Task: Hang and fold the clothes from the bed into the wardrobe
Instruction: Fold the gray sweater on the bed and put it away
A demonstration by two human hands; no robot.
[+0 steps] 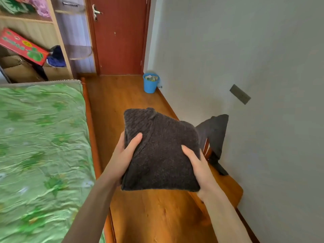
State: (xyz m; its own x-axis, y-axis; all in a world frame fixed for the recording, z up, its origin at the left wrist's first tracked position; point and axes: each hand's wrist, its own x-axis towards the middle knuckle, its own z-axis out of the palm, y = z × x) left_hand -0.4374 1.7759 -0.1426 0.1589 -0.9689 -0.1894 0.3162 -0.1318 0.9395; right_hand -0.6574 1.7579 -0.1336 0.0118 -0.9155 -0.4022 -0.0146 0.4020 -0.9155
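A folded dark grey knitted sweater [161, 148] is held in the air over the wooden floor, between the bed and the wall. My left hand [125, 155] grips its left edge, thumb on top and fingers underneath. My right hand [197, 163] grips its right edge the same way. The bed [42, 137] with a green floral sheet lies to the left. The open wardrobe [57, 32] stands at the top left, its shelves holding folded clothes and boxes.
A wooden chair [226, 185] with a dark garment [213, 135] draped on its back stands by the right wall. A blue bucket [150, 83] sits near the closed red-brown door [121, 35]. A red box [22, 46] leans in the wardrobe.
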